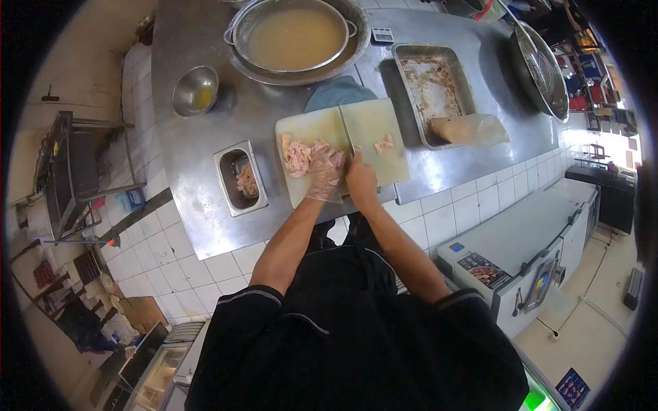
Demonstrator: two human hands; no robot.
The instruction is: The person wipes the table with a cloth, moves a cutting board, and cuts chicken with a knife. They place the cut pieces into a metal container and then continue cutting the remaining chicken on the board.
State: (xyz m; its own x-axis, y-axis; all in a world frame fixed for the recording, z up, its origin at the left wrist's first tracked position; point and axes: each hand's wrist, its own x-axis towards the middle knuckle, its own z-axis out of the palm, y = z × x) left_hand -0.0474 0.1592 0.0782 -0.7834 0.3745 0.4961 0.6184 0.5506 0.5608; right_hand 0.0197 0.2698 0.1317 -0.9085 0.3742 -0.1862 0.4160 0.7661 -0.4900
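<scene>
A white cutting board (375, 120) lies on the steel table in front of me. My left hand (325, 175), in a clear plastic glove, is closed over pale pink raw meat, its fingers partly hidden. More of the raw meat (297, 158) is heaped beside it, at the board's left. My bare right hand (362, 181) grips a knife (347, 130) whose long blade points away from me across the board. Right of the blade lie a few small cut pieces (384, 143). At the board's left stands a steel pan (221, 164) with meat pieces inside.
Behind the board sit a folded blue-grey cloth (340, 92) and a large pot (348, 48) of cloudy liquid. A small steel bowl (184, 96) stands at the left. On the right are a stained tray (401, 61) with a plastic-wrapped item (456, 130) and a small scale (382, 34).
</scene>
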